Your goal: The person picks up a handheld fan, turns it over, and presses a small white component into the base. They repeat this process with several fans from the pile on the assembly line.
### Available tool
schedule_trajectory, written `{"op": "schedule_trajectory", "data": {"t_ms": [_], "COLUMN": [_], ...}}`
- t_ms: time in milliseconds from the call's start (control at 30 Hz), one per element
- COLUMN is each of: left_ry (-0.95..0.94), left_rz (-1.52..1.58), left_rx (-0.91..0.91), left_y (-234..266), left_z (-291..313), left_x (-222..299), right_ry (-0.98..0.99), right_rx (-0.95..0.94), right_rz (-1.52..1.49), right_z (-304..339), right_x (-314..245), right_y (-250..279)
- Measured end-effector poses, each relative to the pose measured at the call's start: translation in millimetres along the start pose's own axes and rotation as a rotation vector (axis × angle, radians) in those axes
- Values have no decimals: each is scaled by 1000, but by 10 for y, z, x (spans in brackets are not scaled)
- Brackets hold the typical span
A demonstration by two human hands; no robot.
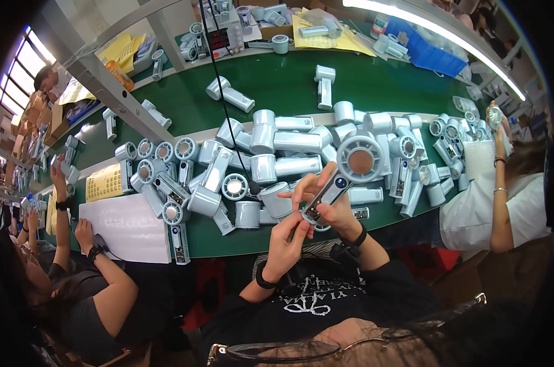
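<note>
My right hand (340, 215) is closed round the handle of a pale blue handheld fan (350, 168), whose round ringed head points up and away from me. Its handle faces me with an open slot that shows inner parts and a small lit blue display. At the handle's lower end, my left hand (287, 243) has thumb and forefinger pinched together, touching or very near the end; whatever is between them is too small to make out. Just beyond both hands lies a heap of similar fans (286, 144), some with their handle fronts open.
A white padded sheet (127, 229) and a yellow sticker sheet (104, 183) lie at the left, beside a co-worker's hand (84, 233). Another person (503, 208) works at the right. A metal post (115, 92) and a hanging black cable (227, 101) cross the green table. A blue bin (433, 55) stands far right.
</note>
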State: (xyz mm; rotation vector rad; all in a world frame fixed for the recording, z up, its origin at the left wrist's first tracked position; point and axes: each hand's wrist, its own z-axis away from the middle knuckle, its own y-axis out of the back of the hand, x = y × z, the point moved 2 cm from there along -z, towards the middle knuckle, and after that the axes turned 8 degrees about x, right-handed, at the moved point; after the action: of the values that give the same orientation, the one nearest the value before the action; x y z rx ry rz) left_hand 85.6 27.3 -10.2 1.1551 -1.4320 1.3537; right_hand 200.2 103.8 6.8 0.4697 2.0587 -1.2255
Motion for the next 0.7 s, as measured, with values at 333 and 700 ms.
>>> {"op": "schedule_trajectory", "data": {"t_ms": [333,700], "left_ry": [-186,-243], "left_rz": [158,63], "left_rx": [-81,-137], "left_y": [65,254], "left_z": [84,136], "left_x": [25,109], "right_ry": [-147,316], "right_rx": [-109,-292], "right_rz": [545,1091], "right_z": [14,-94], "right_x": [-414,-1235], "right_y": [-78,84]}}
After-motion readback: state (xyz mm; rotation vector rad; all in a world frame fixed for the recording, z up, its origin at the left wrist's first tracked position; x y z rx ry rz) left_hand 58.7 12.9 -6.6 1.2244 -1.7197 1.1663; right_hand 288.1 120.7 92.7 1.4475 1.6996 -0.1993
